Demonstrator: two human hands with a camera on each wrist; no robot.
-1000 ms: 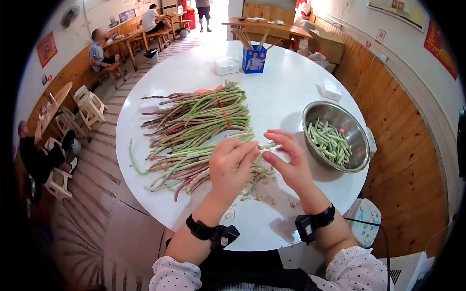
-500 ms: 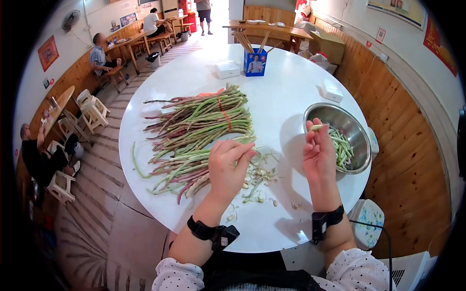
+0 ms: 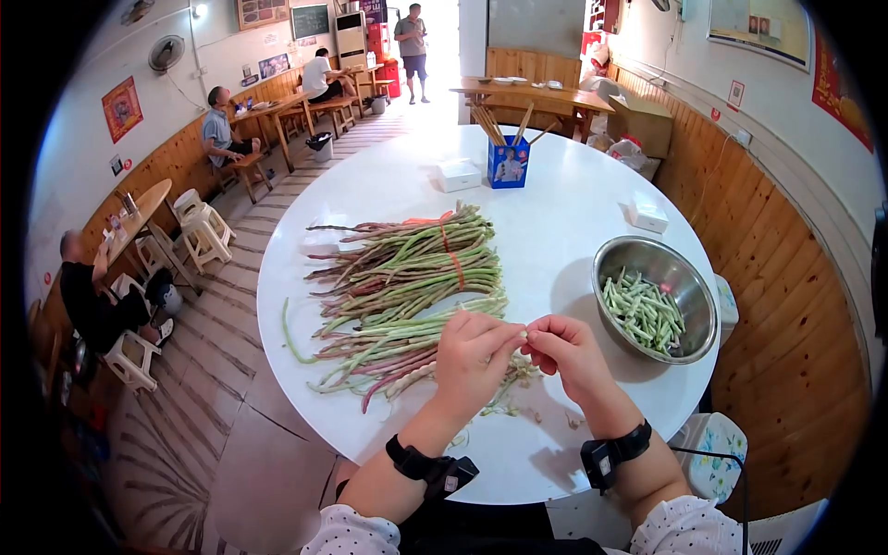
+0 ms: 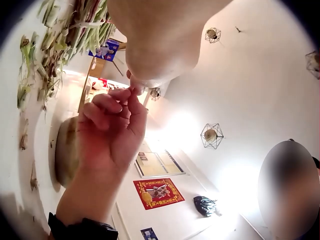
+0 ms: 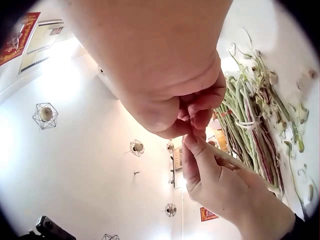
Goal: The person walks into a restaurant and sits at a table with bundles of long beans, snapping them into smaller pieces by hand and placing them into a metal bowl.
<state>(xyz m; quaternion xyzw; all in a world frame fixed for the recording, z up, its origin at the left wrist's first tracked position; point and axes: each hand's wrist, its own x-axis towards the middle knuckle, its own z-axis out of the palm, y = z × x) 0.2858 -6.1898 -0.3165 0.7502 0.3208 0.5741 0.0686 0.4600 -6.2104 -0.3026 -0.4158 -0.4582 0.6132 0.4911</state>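
Note:
My left hand (image 3: 474, 356) grips a pale long bean (image 5: 227, 157), which runs back through the fingers in the right wrist view. Thumb and fingers of my right hand (image 3: 572, 359) pinch at the bean's end, fingertips right against those of the left. Most of that end is hidden by the fingers. Left of the hands lie many green and purple long beans (image 3: 407, 277), part of them tied with a red band. To the right, a steel bowl (image 3: 696, 277) contains short cut bean pieces (image 3: 640, 314). Bean scraps (image 3: 504, 404) lie below the hands.
On the round white table (image 3: 564, 231) stand a blue chopstick box (image 3: 508, 166), a white tissue pack (image 3: 458, 176) and another pack (image 3: 647, 215) behind the bowl. A patterned stool (image 3: 712, 453) is at the right edge. Several people sit or stand farther off.
My right hand moved out to the bowl's edge with a bean piece, then came back without it to the left hand. The left hand kept its grip. The head view has tilted up.

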